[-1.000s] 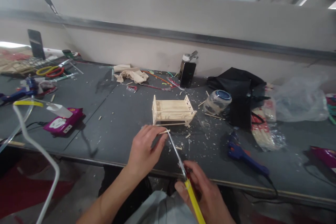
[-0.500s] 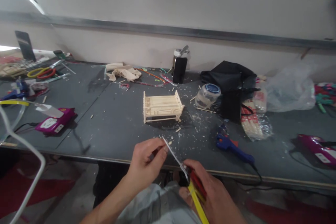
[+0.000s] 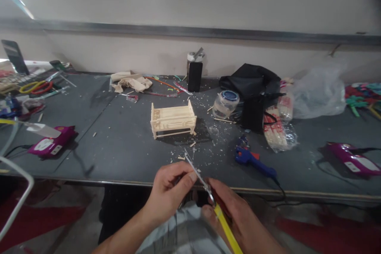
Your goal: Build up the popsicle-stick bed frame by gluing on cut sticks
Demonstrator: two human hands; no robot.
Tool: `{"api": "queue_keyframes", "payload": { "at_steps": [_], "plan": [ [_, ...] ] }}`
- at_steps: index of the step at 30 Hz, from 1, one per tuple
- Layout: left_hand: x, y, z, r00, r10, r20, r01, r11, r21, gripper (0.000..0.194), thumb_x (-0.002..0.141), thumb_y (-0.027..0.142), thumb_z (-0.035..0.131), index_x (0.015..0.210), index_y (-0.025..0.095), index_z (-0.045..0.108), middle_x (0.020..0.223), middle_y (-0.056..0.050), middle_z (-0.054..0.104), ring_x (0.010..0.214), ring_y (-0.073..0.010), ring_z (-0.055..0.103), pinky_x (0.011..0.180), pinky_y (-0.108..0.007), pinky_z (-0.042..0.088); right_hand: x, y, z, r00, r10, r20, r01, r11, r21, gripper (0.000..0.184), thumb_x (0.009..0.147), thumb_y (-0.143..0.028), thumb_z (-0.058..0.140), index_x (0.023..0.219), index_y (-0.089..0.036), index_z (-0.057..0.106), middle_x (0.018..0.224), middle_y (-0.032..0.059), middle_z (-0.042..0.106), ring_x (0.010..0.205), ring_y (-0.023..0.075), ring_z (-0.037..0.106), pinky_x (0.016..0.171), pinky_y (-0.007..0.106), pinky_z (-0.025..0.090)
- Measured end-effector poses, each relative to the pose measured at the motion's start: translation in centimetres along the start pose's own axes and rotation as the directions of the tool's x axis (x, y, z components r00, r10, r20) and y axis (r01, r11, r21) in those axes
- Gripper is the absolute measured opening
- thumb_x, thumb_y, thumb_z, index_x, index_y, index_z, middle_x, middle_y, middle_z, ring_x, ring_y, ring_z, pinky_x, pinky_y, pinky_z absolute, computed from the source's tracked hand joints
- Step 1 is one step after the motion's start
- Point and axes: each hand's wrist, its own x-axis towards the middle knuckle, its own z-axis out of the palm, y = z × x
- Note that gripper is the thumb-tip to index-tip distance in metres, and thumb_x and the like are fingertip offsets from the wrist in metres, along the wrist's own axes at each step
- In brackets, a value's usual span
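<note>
My right hand (image 3: 230,202) is wrapped round a pair of scissors (image 3: 224,224) with a yellow handle, its metal blades pointing away and up to the left. My left hand (image 3: 171,188) is closed in a pinch right beside the blades; what lies between its fingers is too small or hidden to make out. Beyond the hands, a small bed-like frame of pale wooden sticks (image 3: 173,119) stands upright on the dark table (image 3: 125,143). Short stick offcuts (image 3: 181,158) lie between it and the blade tips.
To the right lie a blue glue gun (image 3: 256,162), a clear jar with a blue lid (image 3: 225,105), a black bag (image 3: 250,81) and packets of sticks (image 3: 275,131). A phone (image 3: 195,76) leans at the back. Purple devices (image 3: 52,141) sit at both sides; more scissors (image 3: 37,86) lie far left.
The camera view has shifted a little, moving the table items left in the picture. The scissor blades now lie closer along my left fingers, and a small offcut shows near the blade tips.
</note>
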Motion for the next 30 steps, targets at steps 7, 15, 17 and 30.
{"api": "queue_keyframes", "payload": {
  "at_steps": [7,15,17,30],
  "plan": [
    [0.2,0.5,1.4,0.998,0.051,0.043,-0.055,0.995,0.081,0.026,0.088,0.03,0.053,0.068,0.016,0.062,0.057,0.001,0.049,0.052,-0.0094,0.041,0.048,-0.021,0.034,-0.3,0.7,-0.2,0.998,-0.055,-0.024,0.054,0.998,-0.031,0.037,0.084,-0.021,0.045,0.12,-0.023,0.052,0.105,0.0085,0.064,0.094,0.0212,0.061,0.081,0.029,0.049],
    [0.3,-0.1,2.3,0.983,0.141,0.114,-0.161,0.969,0.186,0.024,0.09,0.025,0.049,0.074,0.015,0.064,0.065,-0.002,0.057,0.06,-0.0111,0.048,0.056,-0.021,0.038,-1.3,1.9,-0.4,0.995,-0.09,-0.047,0.085,0.991,-0.106,0.025,0.08,-0.008,0.045,0.1,-0.022,0.052,0.086,0.0028,0.063,0.077,0.0156,0.06,0.07,0.023,0.046],
    [0.3,-0.6,2.4,0.982,0.15,0.11,-0.173,0.957,0.234,0.024,0.09,0.024,0.048,0.072,0.015,0.062,0.063,-0.001,0.054,0.058,-0.0103,0.046,0.055,-0.021,0.037,-1.5,2.4,-0.2,0.994,-0.078,-0.074,0.07,0.991,-0.111,0.023,0.079,-0.007,0.047,0.096,-0.023,0.051,0.084,0.0019,0.062,0.075,0.0154,0.059,0.069,0.023,0.045],
    [-0.6,-2.1,3.2,0.954,0.185,0.237,-0.256,0.913,0.316,0.025,0.093,0.019,0.043,0.07,0.014,0.052,0.062,0.002,0.048,0.058,-0.0082,0.04,0.056,-0.02,0.033,-2.8,4.9,0.4,0.979,-0.184,-0.083,0.164,0.964,-0.212,0.049,0.083,-0.009,0.042,0.13,-0.022,0.043,0.121,0.0094,0.061,0.114,0.0205,0.057,0.094,0.029,0.046]
  ]
}}
